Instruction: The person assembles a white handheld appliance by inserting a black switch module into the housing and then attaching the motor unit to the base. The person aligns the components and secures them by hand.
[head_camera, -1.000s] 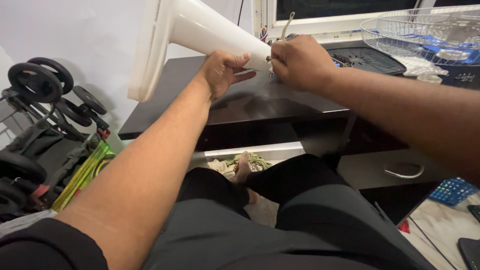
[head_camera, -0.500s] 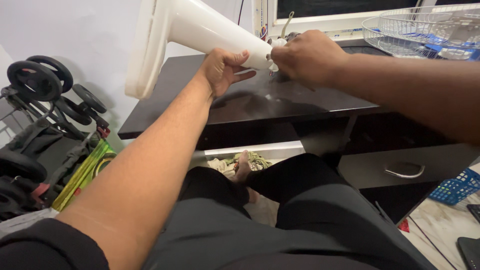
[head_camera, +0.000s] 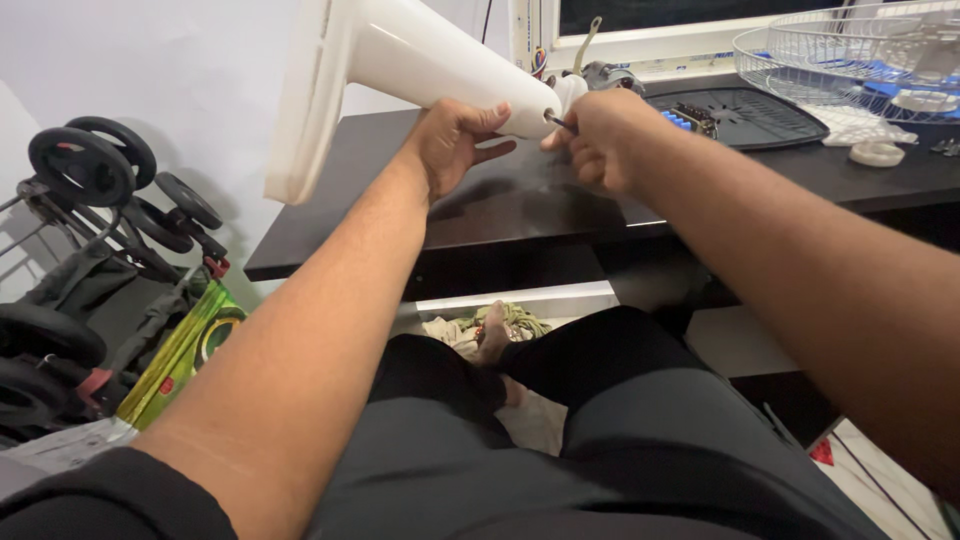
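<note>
The right hand has dropped lower — now pinching a thin tool at the fan stand, which the left hand cups loosely.

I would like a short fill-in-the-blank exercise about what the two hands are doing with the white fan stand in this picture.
1. The left hand supports the white fan stand from ____.
2. The right hand holds a thin tool at the stand's ____ end.
3. The stand is held above a ____ coloured desk.
4. The wire fan guard lies on the desk, on the person's ____ side.

Missing words: below; narrow; dark; right
</note>
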